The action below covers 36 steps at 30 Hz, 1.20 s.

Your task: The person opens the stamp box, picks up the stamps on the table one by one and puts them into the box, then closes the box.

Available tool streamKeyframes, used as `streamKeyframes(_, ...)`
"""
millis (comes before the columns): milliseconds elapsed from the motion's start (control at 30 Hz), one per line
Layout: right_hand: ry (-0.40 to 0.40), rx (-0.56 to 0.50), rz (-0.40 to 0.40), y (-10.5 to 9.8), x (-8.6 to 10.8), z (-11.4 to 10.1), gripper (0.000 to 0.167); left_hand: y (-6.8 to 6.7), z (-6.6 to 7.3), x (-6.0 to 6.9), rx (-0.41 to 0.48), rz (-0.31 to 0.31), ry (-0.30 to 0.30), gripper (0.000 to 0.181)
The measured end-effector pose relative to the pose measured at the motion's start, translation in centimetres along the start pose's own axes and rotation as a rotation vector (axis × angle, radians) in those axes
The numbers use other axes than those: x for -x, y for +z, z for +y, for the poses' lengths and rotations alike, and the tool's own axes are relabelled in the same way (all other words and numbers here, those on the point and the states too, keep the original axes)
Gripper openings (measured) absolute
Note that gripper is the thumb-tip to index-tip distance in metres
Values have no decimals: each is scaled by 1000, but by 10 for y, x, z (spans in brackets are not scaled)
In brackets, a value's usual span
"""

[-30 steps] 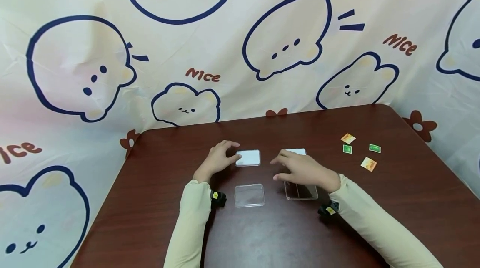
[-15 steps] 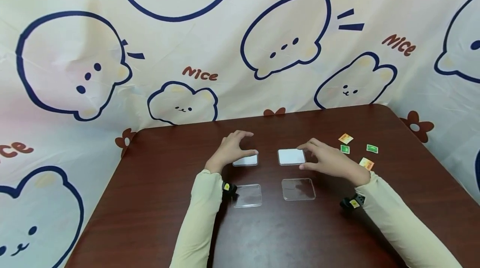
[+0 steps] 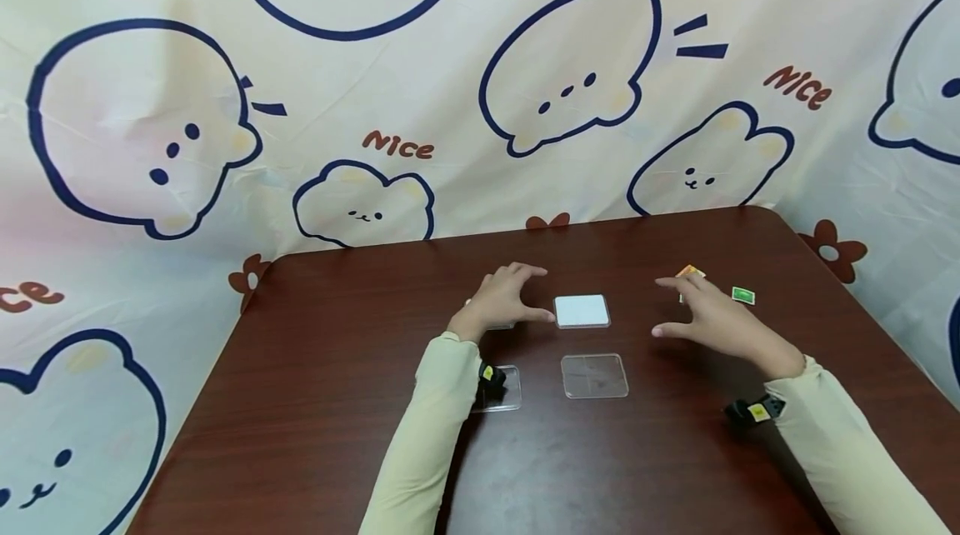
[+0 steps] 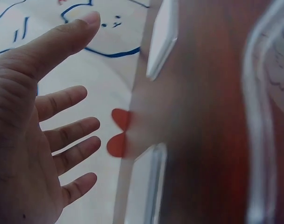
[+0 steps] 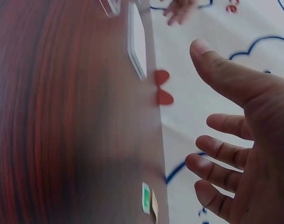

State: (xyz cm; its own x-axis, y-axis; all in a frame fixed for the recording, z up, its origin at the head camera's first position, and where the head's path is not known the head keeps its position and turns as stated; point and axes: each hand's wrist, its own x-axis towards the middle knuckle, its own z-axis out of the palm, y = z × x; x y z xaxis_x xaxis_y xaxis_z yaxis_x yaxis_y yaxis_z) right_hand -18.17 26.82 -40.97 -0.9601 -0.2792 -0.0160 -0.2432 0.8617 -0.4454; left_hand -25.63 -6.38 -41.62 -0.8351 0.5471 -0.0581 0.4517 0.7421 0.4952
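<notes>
My left hand (image 3: 504, 298), fingers spread and holding nothing, hovers over the left white-filled case, which it mostly hides. Its thumb is near the left edge of the right white-filled case (image 3: 582, 311). In the left wrist view the left hand (image 4: 34, 121) is empty, with both white cases beyond it. My right hand (image 3: 723, 320) hangs empty over the small cards at the right, covering some of them; a green card (image 3: 743, 295) and part of an orange card (image 3: 690, 271) show. The right wrist view shows that hand (image 5: 240, 135) with fingers apart.
Two clear, transparent covers lie nearer on the brown table (image 3: 315, 402): the right one (image 3: 595, 376) shows fully, the left one (image 3: 512, 389) partly behind my left wrist. A cartoon-printed cloth (image 3: 450, 102) stands behind the table.
Both hands have moved right. My right hand has left the right white-filled case and is now over the small cards; my left hand has passed across the left case.
</notes>
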Motion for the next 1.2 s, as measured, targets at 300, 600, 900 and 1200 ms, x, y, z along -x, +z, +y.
streamKeyframes(300, 135, -40, 16, -19, 23, 30, 90, 11, 17, -11, -36, -55, -18, 76)
streamKeyframes(600, 161, -25, 32, -21, 32, 55, 85, 14, 20, -17, -7, -95, -30, 74)
streamKeyframes(900, 151, -13, 13, -13, 36, 69, 85, 17, 14, -20, -6, -120, -52, 73)
streamKeyframes(1200, 153, -12, -7, -9, 41, 78, 79, 19, 14, -22, -6, -140, -54, 73)
